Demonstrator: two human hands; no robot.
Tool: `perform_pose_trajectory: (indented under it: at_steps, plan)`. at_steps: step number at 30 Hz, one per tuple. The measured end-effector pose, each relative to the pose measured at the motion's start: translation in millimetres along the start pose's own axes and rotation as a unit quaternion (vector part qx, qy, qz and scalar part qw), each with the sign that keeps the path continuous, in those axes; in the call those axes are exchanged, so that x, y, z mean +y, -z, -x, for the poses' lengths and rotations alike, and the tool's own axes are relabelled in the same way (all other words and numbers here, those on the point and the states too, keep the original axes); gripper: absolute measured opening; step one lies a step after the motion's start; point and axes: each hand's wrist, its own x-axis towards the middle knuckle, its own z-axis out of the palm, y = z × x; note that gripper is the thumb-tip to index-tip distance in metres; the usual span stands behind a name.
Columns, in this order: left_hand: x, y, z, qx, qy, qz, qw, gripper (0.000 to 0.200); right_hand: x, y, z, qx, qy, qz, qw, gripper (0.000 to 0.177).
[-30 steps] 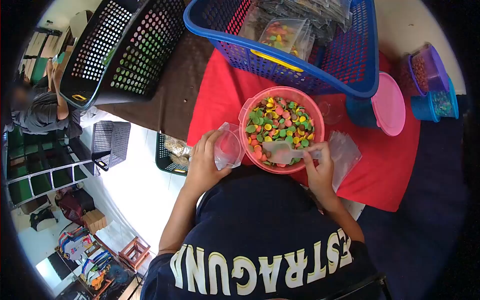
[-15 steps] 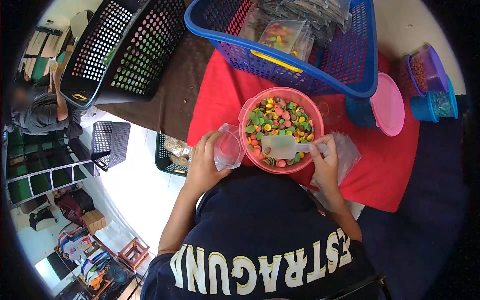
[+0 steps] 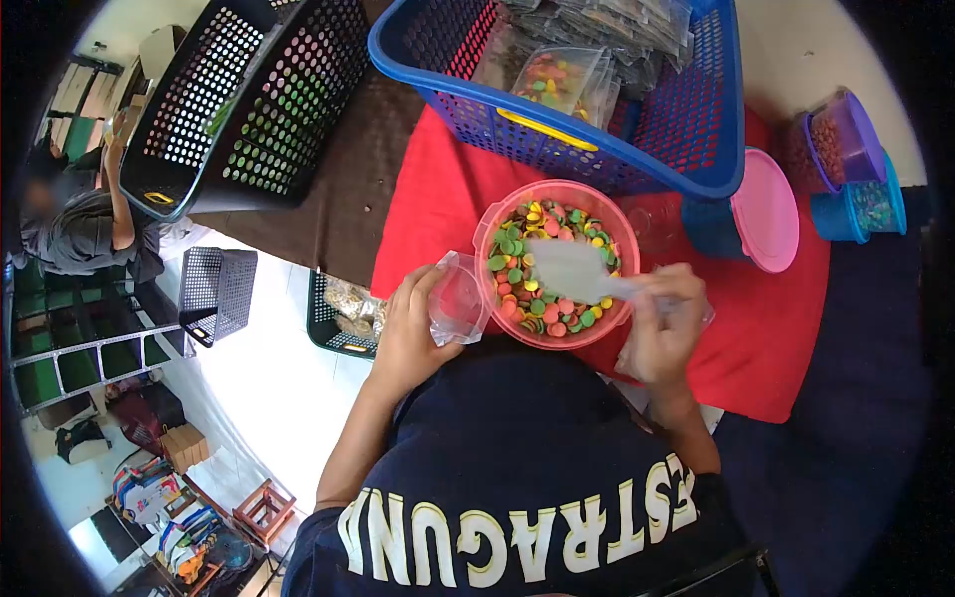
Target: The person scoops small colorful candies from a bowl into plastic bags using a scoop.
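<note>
My left hand (image 3: 406, 328) is closed on a small clear plastic bag (image 3: 459, 298), its mouth spread, right beside the left rim of a pink round tub (image 3: 481, 244). Flat round pieces (image 3: 514, 275) in green, red, yellow and brown fill much of the tub. My right hand (image 3: 668, 328) grips the handle of a translucent white scoop (image 3: 569, 269), its blade smeared by motion over the pieces. Clear plastic (image 3: 629, 358) lies partly hidden beneath my right hand.
A blue basket (image 3: 567, 129) holding filled packets (image 3: 559, 80) stands behind the tub on red cloth (image 3: 761, 348). At right are a blue container with pink lid (image 3: 766, 211) and purple and blue tubs (image 3: 846, 139). Black basket (image 3: 269, 139) and another person (image 3: 80, 234) are left.
The scoop has lifted and tilted in my right hand, which has turned and shifted slightly right. The brown piece seen in its blade no longer shows. My left hand stays with the bag.
</note>
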Motion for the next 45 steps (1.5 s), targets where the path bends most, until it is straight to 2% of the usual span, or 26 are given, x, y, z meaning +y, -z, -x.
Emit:
perform_pose_trajectory:
  at_steps: [1, 2, 4, 5, 7, 11, 17, 19, 21, 23, 24, 26, 27, 29, 33, 36, 45]
  plan:
    - [-1.6, 0.3, 0.1, 0.002, 0.001, 0.0, 1.0, 0.099, 6.4, 7.2, 1.7, 0.06, -0.076, -0.074, 0.993, 0.016]
    - [-3.2, -0.4, 0.4, 0.009, -0.002, 0.003, 1.0, 0.1, 9.1, 15.9, 0.3, 0.059, -0.076, -0.074, 0.993, 0.016]
    - [-4.5, -1.3, -0.4, 0.012, -0.009, 0.008, 1.0, 0.1, 8.2, 31.5, -6.2, 0.038, -0.123, 0.109, 0.986, 0.015]
    - [-4.9, -0.6, -0.9, 0.008, -0.004, 0.006, 1.0, 0.101, 6.9, 32.7, -10.2, 0.039, -0.123, 0.111, 0.985, 0.015]
    - [-2.3, -0.1, -2.6, 0.001, -0.001, 0.004, 1.0, 0.101, 4.6, 32.8, -15.4, -0.027, -0.037, 0.315, 0.948, 0.014]
    - [1.5, 3.5, -8.2, 0.004, -0.018, -0.015, 1.0, 0.1, 20.9, 24.6, -4.3, -0.049, 0.0, 0.342, 0.938, 0.016]
    - [2.7, 3.8, -9.6, 0.001, -0.035, -0.029, 0.999, 0.1, 43.4, 16.5, 9.1, -0.012, 0.0, 0.297, 0.955, 0.013]
    - [2.6, 3.4, -12.7, 0.002, -0.037, -0.028, 0.999, 0.101, 51.3, 13.9, 12.7, -0.058, -0.032, 0.27, 0.96, 0.012]
    - [2.5, 2.8, -13.1, -0.005, -0.016, -0.008, 1.0, 0.101, 61.4, 13.5, 24.1, -0.057, -0.055, 0.247, 0.966, 0.012]
    - [1.1, 1.4, -12.9, -0.003, -0.018, -0.01, 1.0, 0.101, 70.2, 11.0, 31.1, 0.012, -0.146, 0.178, 0.973, 0.011]
    - [0.8, 1.3, -12.5, -0.001, -0.02, -0.013, 1.0, 0.101, 69.6, 10.6, 31.0, 0.012, -0.147, 0.177, 0.973, 0.011]
    - [2.7, 4.4, -13.8, -0.002, -0.041, -0.039, 0.998, 0.098, 69.3, 10.6, 29.6, 0.055, -0.222, 0.04, 0.973, 0.011]
    - [3.4, 5.7, -14.5, -0.003, -0.062, -0.065, 0.996, 0.095, 71.9, 10.6, 30.3, 0.056, -0.222, 0.039, 0.973, 0.011]
    - [2.8, 3.7, -14.2, -0.005, -0.048, -0.046, 0.998, 0.095, 81.5, 12.0, 34.8, 0.081, -0.255, -0.056, 0.962, 0.012]
    - [4.8, 3.9, -12.7, -0.002, -0.032, -0.026, 0.999, 0.1, 94.0, 15.0, 38.4, 0.089, -0.262, -0.081, 0.958, 0.011]
    - [2.6, 3.5, -11.6, -0.008, -0.024, -0.019, 1.0, 0.1, 92.6, 16.0, 38.1, 0.063, -0.217, -0.042, 0.973, 0.011]
    - [1.1, 1.8, -8.4, -0.004, -0.026, -0.046, 0.999, 0.102, 90.8, 25.0, 33.0, 0.06, -0.256, -0.17, 0.95, 0.014]
